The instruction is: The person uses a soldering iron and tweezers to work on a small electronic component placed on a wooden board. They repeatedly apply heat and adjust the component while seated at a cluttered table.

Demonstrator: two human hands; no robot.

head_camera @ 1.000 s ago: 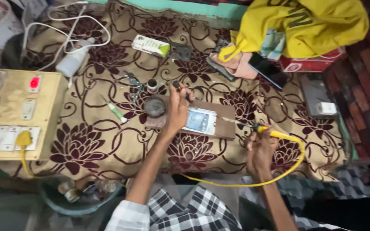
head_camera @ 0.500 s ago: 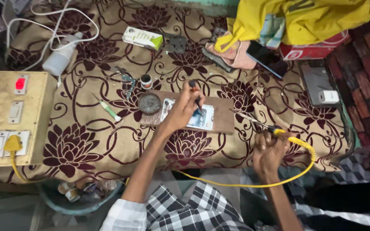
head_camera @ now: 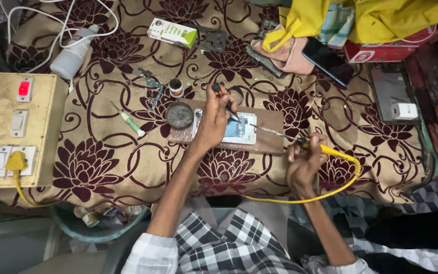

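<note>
Centrally, an opened phone (head_camera: pixel 240 129) is lying on a brown board (head_camera: pixel 269 133) atop the floral cloth (head_camera: pixel 102 162). The left hand (head_camera: pixel 214 119) is pinching a slim dark tool (head_camera: pixel 222 99) over it; the right hand (head_camera: pixel 305 161) is gripping a yellow-corded soldering iron (head_camera: pixel 300 143), its tip reaching toward the phone's edge.

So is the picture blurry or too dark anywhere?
Head view: the middle is bright and fairly sharp, so the left hand, the right hand and the yellow-handled soldering iron read clearly; the bottom right corner falls into dark shadow; the red switch on the switchboard glows a little.
</note>
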